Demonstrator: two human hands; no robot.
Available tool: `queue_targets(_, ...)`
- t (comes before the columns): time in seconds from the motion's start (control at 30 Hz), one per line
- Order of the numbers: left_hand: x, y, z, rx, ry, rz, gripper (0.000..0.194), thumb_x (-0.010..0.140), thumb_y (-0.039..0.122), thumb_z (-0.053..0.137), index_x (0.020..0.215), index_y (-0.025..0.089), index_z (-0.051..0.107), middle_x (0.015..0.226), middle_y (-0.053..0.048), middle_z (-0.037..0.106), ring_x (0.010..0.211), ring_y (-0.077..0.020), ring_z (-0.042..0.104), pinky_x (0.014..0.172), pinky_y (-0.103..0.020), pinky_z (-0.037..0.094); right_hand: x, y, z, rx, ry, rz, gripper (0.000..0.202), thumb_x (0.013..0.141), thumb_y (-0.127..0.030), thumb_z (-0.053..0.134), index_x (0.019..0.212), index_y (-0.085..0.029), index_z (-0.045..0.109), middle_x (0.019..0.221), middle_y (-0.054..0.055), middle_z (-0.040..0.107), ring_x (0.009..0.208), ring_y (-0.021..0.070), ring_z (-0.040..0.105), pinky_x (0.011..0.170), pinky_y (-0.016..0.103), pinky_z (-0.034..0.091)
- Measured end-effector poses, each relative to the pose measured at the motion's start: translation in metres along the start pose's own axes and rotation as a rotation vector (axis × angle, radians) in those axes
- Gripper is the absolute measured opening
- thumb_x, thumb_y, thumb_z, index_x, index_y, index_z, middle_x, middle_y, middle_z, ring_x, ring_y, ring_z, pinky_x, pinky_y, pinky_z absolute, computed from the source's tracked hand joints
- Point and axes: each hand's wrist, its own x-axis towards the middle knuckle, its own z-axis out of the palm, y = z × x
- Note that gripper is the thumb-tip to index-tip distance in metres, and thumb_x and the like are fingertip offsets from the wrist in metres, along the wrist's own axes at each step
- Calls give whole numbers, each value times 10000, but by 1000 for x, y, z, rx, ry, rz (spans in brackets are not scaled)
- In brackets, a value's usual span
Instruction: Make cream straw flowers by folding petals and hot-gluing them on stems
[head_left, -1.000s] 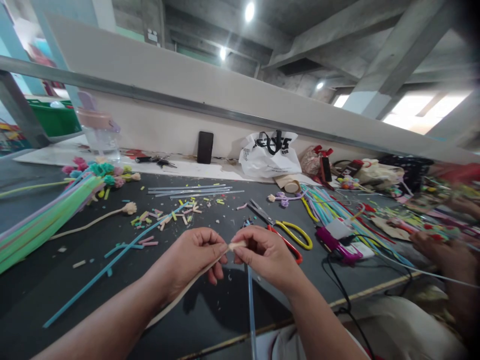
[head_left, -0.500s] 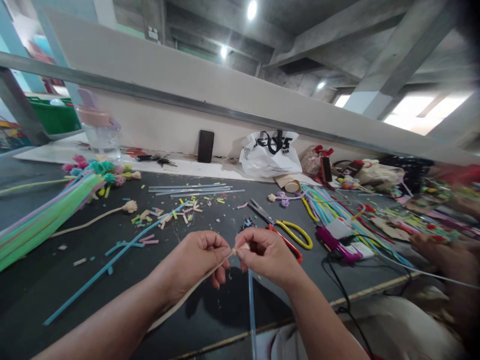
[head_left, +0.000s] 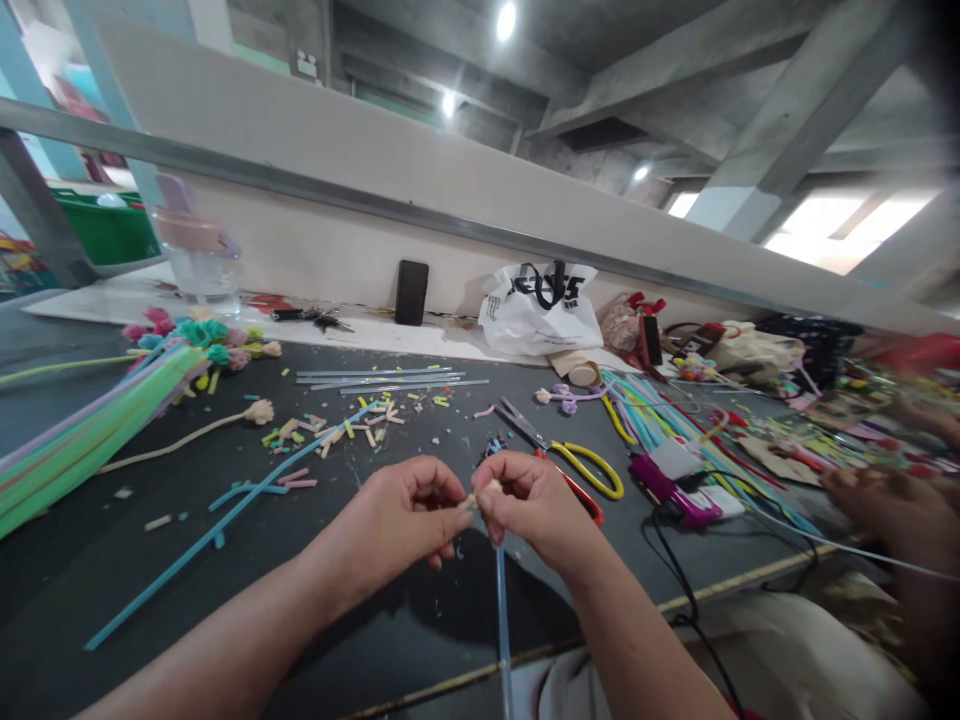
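Long beige strand no longer trails from left hand [head_left: 409, 512] toward the near left; out of view now. Left thumb swung over, pointing right, its tip now at the small beige piece [head_left: 471, 502] by right hand [head_left: 531, 500]. Dark table [head_left: 330, 655] now shows where the strand hung.

a small cream piece [head_left: 470, 502] is held above the dark tabletop [head_left: 420, 640], pinched at the fingertips between the left hand [head_left: 409, 512] and the right hand [head_left: 531, 508]. it is pale and uneven in outline; a narrow part bridges the gap between the hands, and a lighter bit shows by the right fingertips. fingers hide the rest, so its full shape cannot be told.
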Motion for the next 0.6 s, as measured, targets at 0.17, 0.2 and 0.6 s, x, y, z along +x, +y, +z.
queue_targets(0.17,-2,-4,3,337,128,193,108,721,276,557,714,169,573,600,30,539,533,-87,473,500,-193,374,2,1,3,3,11,29,75,686,-202,608,688,-153,552,429,-63,534,369,63,485,414,170,398)
queue_targets(0.2,-2,-5,3,385,151,219,112,725,276,549,700,171,578,589,32,531,530,-86,453,494,-191,353,2,1,3,7,7,33,78,686,-206,611,689,-154,552,431,-62,535,368,63,486,413,171,397)
queue_targets(0.6,-3,-6,5,545,224,278,81,725,239,506,690,182,552,611,29,530,556,-93,439,520,-199,340,3,3,6,45,-27,44,136,666,-241,647,684,-150,547,458,-68,519,365,60,478,398,168,385)
